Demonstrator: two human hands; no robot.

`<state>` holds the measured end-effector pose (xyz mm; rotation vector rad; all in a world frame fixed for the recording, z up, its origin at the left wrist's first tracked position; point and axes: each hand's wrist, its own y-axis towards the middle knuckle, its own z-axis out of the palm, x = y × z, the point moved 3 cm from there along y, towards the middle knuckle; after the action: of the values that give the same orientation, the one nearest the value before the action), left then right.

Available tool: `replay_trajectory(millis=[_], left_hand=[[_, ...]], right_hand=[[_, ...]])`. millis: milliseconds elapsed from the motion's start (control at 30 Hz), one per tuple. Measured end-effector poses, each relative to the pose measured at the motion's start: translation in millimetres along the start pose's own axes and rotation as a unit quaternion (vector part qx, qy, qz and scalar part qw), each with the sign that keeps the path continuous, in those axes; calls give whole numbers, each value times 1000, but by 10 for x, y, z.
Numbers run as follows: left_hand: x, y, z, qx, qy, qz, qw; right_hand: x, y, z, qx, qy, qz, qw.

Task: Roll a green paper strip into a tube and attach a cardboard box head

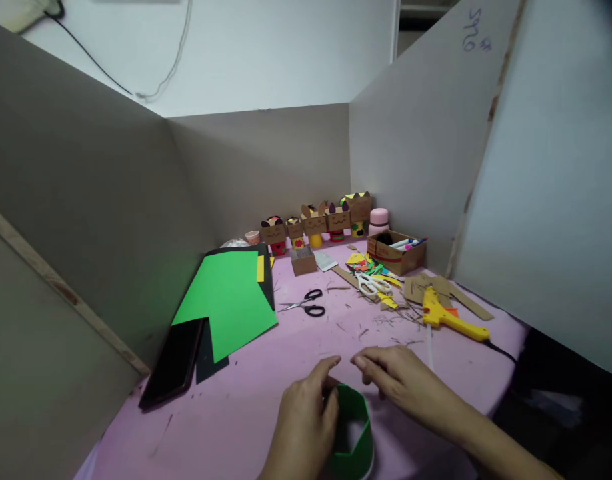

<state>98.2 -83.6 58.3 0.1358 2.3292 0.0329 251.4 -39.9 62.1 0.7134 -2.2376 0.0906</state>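
Observation:
At the near edge of the table is a green paper ring [363, 440], its top open and its rim angular. My left hand [306, 417] grips its left side, with the index finger stretched out above the rim. Just right of the ring, my right hand [403, 383] hovers with thumb and fingers drawn together. Whether anything small is between those fingertips cannot be made out. Black-handled scissors [309, 305] lie beyond my hands. A yellow glue gun [451, 319] rests to the right, a whitish glue stick [430, 347] extending from it toward me.
Green paper sheets [231, 293] and a dark phone [173, 367] lie at left. Small cardboard-headed figures [313, 223] line the back. At right are a cardboard box [396, 253] of pens, white scissors [371, 283] and paper scraps. Grey partitions [266, 147] enclose the table.

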Motion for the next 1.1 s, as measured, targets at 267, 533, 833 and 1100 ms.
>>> replay_trajectory(millis=[267,533,833,1100], left_hand=[[-23,46,52,0,31,0,1000],[-114,21,-12,-43,-18,2,999],[133,-78,57,-170,-426,-107,882],[219,-185,279,-135,-450,-123,874]], right_hand=[[-238,-247,301,9,223,20,974],[-249,-253,263,-30,302,37,952],[-360,-331,498,-25,548,77,833],[-223,-349,488,-41,546,114,829]])
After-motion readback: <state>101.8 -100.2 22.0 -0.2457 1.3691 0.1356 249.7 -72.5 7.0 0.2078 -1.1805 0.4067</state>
